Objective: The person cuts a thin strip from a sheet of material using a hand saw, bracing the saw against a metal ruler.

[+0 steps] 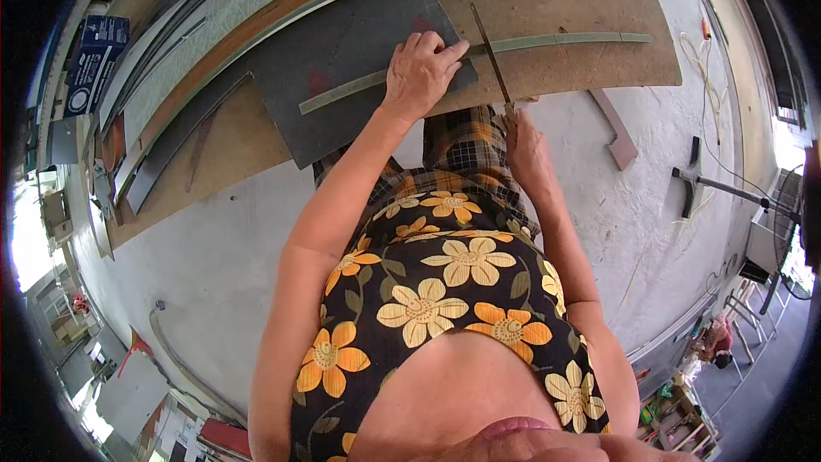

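Note:
A long, narrow greenish strip [573, 39] lies across a dark grey sheet [342, 52] and a brown board [590, 0]. My left hand [422, 71] presses down on the strip near the grey sheet's right edge, its fingers curled over it. Held by its near end in my right hand [525, 147] is a saw [488, 47] with a thin, dark blade. The blade lies crosswise over the strip, just right of my left fingertips, and points away from me. My right fingers wrap the handle, which is mostly hidden.
Long panels and strips [282, 13] are stacked at the far left, beside a dark blue box [96, 64]. A reddish-brown offcut [614, 133] lies right of the board. Farther right stand a black metal stand [723, 184] and a loose cable [705, 77]. Another person [717, 342] is at lower right.

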A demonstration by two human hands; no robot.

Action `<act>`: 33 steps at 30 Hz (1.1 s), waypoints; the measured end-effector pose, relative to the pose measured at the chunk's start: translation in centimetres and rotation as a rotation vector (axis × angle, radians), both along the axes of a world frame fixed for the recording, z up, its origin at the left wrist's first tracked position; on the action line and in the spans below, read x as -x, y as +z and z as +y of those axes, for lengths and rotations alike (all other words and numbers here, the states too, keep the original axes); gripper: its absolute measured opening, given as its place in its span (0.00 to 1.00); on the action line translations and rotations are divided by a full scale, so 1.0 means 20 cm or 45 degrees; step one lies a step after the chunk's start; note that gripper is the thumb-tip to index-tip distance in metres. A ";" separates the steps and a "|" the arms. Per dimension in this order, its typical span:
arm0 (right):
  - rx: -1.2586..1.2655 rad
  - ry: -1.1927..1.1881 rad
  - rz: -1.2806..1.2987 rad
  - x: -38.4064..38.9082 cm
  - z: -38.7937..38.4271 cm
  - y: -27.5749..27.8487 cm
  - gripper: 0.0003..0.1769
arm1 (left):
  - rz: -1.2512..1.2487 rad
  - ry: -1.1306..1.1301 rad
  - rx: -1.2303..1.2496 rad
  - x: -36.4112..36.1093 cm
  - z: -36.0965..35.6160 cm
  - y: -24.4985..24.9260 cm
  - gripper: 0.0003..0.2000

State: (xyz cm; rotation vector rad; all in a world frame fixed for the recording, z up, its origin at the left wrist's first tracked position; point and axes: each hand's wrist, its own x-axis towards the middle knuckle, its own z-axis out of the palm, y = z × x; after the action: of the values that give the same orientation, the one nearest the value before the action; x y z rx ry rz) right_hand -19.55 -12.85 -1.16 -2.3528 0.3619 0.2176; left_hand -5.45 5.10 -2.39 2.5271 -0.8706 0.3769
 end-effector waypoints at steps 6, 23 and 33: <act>0.059 0.040 -0.017 -0.03 0.02 0.04 0.10 | -0.002 0.018 0.037 -0.01 -0.02 -0.03 0.11; 0.120 0.028 0.092 -0.07 0.01 0.02 0.13 | -0.172 0.010 0.020 0.00 -0.02 -0.06 0.12; 0.104 -0.014 0.016 0.11 0.01 -0.09 0.11 | -0.170 0.020 0.020 0.01 -0.03 -0.05 0.13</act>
State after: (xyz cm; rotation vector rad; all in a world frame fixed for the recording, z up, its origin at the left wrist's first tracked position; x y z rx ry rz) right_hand -21.70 -12.68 -3.00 -2.4300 0.3966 0.2162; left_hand -5.61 4.43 -3.42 2.5188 -0.8938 0.5604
